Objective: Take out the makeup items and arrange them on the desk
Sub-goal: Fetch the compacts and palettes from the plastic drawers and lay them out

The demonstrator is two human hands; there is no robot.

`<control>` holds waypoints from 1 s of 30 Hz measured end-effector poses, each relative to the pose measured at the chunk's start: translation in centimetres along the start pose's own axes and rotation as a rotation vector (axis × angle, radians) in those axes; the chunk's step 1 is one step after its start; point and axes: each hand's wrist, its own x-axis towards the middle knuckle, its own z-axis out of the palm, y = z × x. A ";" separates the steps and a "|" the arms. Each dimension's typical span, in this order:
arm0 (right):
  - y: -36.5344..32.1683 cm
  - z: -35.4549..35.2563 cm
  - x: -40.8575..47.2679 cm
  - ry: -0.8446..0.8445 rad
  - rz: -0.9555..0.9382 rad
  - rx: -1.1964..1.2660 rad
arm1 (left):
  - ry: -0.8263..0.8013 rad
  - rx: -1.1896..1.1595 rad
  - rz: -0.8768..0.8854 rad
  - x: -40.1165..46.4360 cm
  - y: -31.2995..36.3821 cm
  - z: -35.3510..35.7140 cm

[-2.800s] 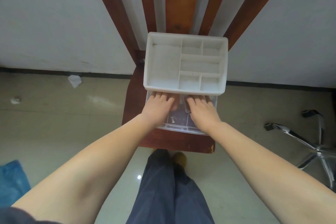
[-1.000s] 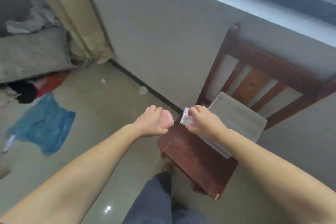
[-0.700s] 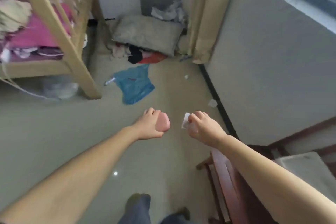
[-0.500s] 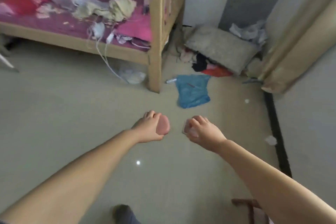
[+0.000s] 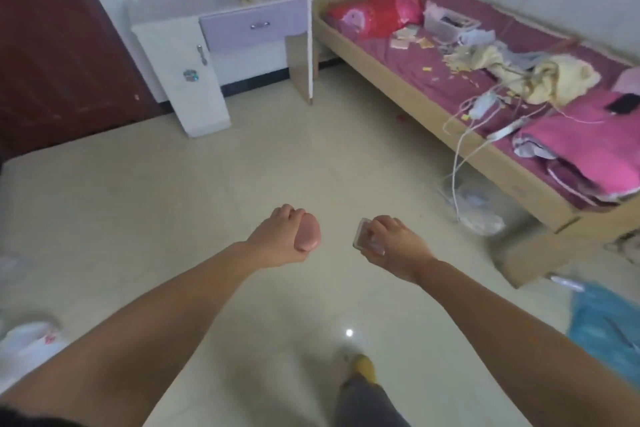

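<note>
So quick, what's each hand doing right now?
Left hand: fingers curled round a pink rounded item.
Right hand: fingers gripping a small clear flat case.

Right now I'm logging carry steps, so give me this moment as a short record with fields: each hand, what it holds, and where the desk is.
left hand: grips a pink rounded case
right hand: holds a small clear flat case
desk: white with a lilac drawer, far across the floor, beside the bed
desk top: already carries small items, too blurred to name
items placed: neither yet
</note>
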 end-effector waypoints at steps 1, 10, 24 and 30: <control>-0.4 0.1 2.8 -0.023 -0.043 -0.003 | 0.014 -0.003 -0.036 0.9 -1.9 -0.5; -1.3 -1.4 29.6 -0.096 -0.405 -0.046 | 0.143 -0.104 -0.293 14.0 -14.1 -7.4; -4.9 -2.2 65.7 -0.096 -0.650 -0.062 | 0.212 -0.129 -0.467 34.9 -33.3 -18.5; -7.3 -2.8 81.6 -0.073 -0.598 -0.037 | 0.224 -0.144 -0.437 45.6 -44.9 -25.9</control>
